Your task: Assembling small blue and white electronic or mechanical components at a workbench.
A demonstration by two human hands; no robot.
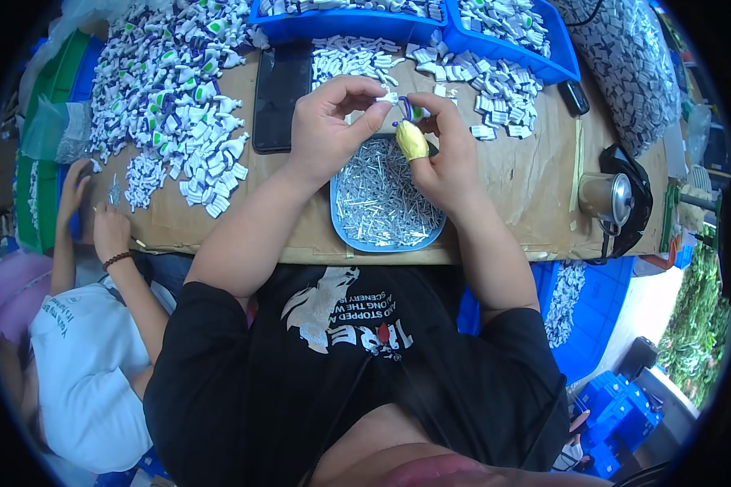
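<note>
Both my hands meet above a blue tub [334, 213] heaped with small silvery metal pins [386, 195]. My left hand [329, 122] pinches a small white plastic piece [387, 97] between thumb and fingertips. Close against it, my right hand [448, 150] grips a small white and purple plastic part [407, 108]; the fingers partly cover it. A yellow wrap [412, 140] covers the right thumb. Whether the two pieces touch or are joined, I cannot tell.
White, purple and green parts [170, 65] are heaped at left, beside a dark phone-like slab [283, 97]. White pieces [503, 97] lie near blue bins [516, 55]. A metal mug [605, 199] stands right. At far left, a co-worker's hands [110, 231] work at the table.
</note>
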